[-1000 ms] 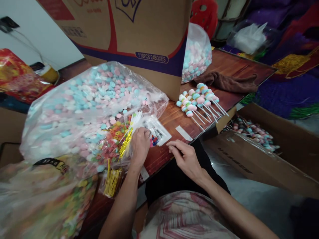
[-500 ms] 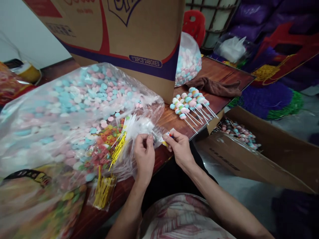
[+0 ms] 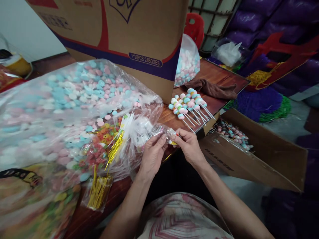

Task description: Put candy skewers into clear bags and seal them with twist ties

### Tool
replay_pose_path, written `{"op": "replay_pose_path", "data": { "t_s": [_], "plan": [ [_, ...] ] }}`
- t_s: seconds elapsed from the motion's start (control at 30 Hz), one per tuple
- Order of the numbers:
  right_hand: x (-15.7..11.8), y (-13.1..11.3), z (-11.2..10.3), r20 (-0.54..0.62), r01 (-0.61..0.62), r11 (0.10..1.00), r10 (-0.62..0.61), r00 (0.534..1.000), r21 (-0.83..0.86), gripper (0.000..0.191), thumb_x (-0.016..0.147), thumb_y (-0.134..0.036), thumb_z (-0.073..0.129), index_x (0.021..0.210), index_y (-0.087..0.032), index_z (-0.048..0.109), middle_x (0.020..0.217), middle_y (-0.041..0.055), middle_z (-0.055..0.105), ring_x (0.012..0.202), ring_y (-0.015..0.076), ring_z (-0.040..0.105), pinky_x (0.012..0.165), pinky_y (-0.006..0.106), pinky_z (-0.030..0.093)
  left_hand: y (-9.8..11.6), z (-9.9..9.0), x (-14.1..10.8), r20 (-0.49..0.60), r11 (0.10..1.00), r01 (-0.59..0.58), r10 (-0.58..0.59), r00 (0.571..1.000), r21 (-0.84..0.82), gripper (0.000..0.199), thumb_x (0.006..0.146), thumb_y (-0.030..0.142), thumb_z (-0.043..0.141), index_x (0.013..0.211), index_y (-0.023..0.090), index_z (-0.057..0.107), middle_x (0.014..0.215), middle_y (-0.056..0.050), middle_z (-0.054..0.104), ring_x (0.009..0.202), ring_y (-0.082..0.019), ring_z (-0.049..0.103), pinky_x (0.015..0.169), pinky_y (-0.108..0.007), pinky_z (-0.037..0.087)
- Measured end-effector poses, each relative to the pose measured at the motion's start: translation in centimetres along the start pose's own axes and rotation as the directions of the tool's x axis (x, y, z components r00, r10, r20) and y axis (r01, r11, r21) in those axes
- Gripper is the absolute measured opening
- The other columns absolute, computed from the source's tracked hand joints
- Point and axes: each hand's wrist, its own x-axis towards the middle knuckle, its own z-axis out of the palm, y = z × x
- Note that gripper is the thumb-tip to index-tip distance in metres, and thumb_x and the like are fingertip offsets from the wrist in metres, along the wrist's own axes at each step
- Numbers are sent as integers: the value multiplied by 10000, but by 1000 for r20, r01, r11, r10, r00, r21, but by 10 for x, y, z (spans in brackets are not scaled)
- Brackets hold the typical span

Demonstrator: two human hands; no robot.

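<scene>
Close together over the table's front edge, my two hands are on a small clear plastic bag with colored print (image 3: 171,133). My left hand (image 3: 154,154) pinches its left side between thumb and fingers. The thumb and forefinger of my right hand (image 3: 190,147) are closed on the printed right end. Just behind my left hand lie clear plastic wrappers (image 3: 147,127), white sticks (image 3: 126,121) and gold twist ties (image 3: 115,149). To the far right of them, candy lollipops (image 3: 188,103) lie in a row, sticks pointing toward the front right.
A large clear sack of pastel candies (image 3: 82,84) spreads across the left, with ring gummies (image 3: 109,134) beside it. Behind stands a tall carton (image 3: 149,36). An open cardboard box (image 3: 239,166) with more lollipops (image 3: 231,134) sits lower right. A brown cloth (image 3: 214,89) lies near the table corner.
My left hand has moved right, toward my right hand, and now pinches the small plastic bag. The bag is stretched between both hands. The view has shifted slightly.
</scene>
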Motion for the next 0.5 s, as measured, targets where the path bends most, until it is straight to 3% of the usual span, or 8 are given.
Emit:
{"op": "replay_pose_path", "data": {
  "t_s": [0.23, 0.4, 0.5],
  "plan": [
    [-3, 7, 2, -75, -21, 998, 25, 997, 52, 346, 844, -434, 771, 671, -172, 625, 621, -34, 493, 559, 104, 394, 513, 212, 320, -4, -2, -2, -101, 969, -174, 193, 976, 173, 249, 597, 313, 904, 718, 155, 754, 704, -13, 716, 640, -105, 623, 664, -228, 510],
    [-6, 13, 7, -55, -33, 994, 39, 998, 106, 236, 816, -358, 811, 754, -175, 675, 668, -29, 553, 581, 107, 412, 534, 219, 321, -9, -12, 3, -101, 886, -319, 371, 923, 335, 234, 682, 347, 851, 799, 166, 762, 782, -24, 735, 717, -133, 649, 732, -258, 526],
    [-7, 16, 11, -56, -10, 995, 15, 998, 96, 232, 834, -335, 796, 730, -175, 664, 659, -34, 537, 593, 110, 411, 563, 229, 329, -11, -17, 4, -85, 863, -322, 382, 920, 390, 249, 708, 375, 832, 825, 165, 766, 810, -33, 735, 732, -147, 649, 739, -274, 526]
  ]
}}
